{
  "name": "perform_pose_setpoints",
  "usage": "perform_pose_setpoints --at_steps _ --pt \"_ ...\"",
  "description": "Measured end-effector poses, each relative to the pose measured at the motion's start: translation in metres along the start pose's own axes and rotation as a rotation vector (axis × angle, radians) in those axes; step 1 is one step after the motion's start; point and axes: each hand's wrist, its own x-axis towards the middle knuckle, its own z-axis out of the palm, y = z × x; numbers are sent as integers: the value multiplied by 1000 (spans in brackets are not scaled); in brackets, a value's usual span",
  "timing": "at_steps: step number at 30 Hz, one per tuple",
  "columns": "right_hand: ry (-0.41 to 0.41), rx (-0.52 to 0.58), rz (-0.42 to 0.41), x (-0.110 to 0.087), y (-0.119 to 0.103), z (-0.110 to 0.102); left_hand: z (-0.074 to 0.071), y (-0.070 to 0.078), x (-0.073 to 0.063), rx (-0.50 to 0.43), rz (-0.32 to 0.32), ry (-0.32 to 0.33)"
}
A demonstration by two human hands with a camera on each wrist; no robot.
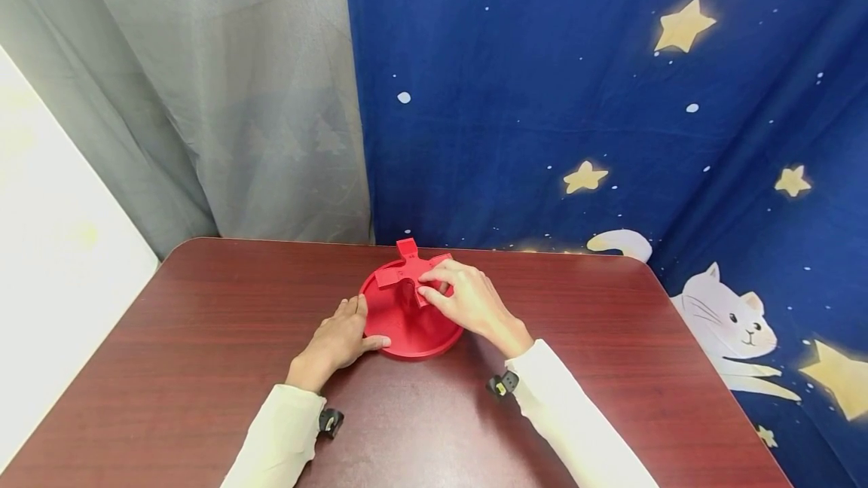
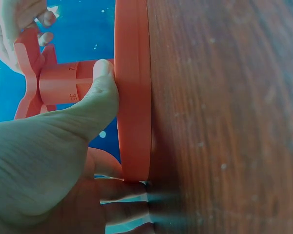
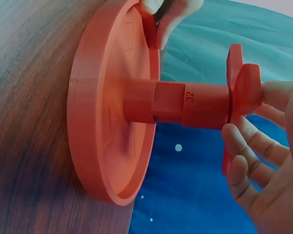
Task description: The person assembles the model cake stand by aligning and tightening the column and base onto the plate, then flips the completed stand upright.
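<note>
A red round base point(image 1: 410, 337) with a raised rim lies flat on the table. From its middle rises a short red post point(image 3: 205, 105), with the number 32 printed on it in the right wrist view. On top sits a red four-armed cross piece point(image 1: 410, 270). My left hand point(image 1: 341, 336) holds the near left side of the base, thumb over the rim and fingers along the outside. With thumb and fingers, my right hand point(image 1: 472, 300) grips the right-hand arms of the cross piece. Part of the cross piece is hidden behind those fingers.
The dark red-brown wooden table point(image 1: 203, 322) has rounded far corners. Behind it hang a grey curtain point(image 1: 271, 96) and a blue curtain point(image 1: 488, 134) with stars and a white cat. A bright white surface point(image 1: 54, 247) stands at the left.
</note>
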Motion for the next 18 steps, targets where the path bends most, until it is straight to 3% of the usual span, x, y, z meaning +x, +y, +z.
perform_pose_setpoints --at_steps 6,12,18 --pt "120 9 36 4 8 -2 0 0 0 2 2 -4" --pt "22 66 179 7 19 -1 0 0 0 -4 -2 -1" --pt "6 120 220 7 22 1 1 0 0 1 4 -1"
